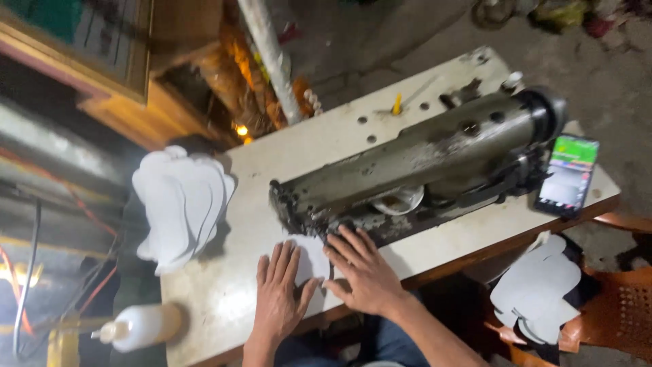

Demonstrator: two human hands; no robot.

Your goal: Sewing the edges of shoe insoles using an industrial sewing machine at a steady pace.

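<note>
Dim workshop, grey concrete floor, cluttered wooden shelving at far left with cables running below it. Pale bench (224,299) tilted across the view.

Left edge of the bench: a plastic squeeze bottle (139,326) lying on its side, and above it a fanned stack of white cut pieces (182,204) overhanging the edge.

Centre: your left hand (278,295) lies flat, fingers spread, palm down on the near-left part of a small white piece (311,258). No closed grip; it is a flat press. Your right hand (363,272) does the same on the piece's right side, fingers fanned toward the needle end of the old grey sewing machine (414,170). The piece sits on the bench just in front of the machine head, between both hands, touching each.

Judgement: keep both palms light and even so the piece slides without puckering; steer with the fingertips and keep them clear of the needle zone, which is too dark here to see well.

Right: a phone (567,175) with a lit screen rests at the bench corner. Below it, more grey-white cut pieces (536,289) piled on an orange plastic chair (621,309).
</note>
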